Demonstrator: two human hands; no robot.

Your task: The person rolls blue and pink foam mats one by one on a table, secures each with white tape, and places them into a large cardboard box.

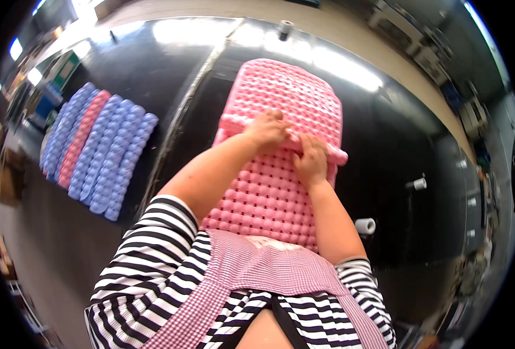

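On the far left of the black table lies a row of rolled blue and pink bubble mats. At centre, the left hand curls its fingers over the rolled fold of the pink bubble mat. Just right, the right hand pinches the same fold, with white tape rolls lying farther right.

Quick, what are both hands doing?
Left hand: closed on the rolled edge of the pink bumpy mat.
Right hand: gripping the same roll.
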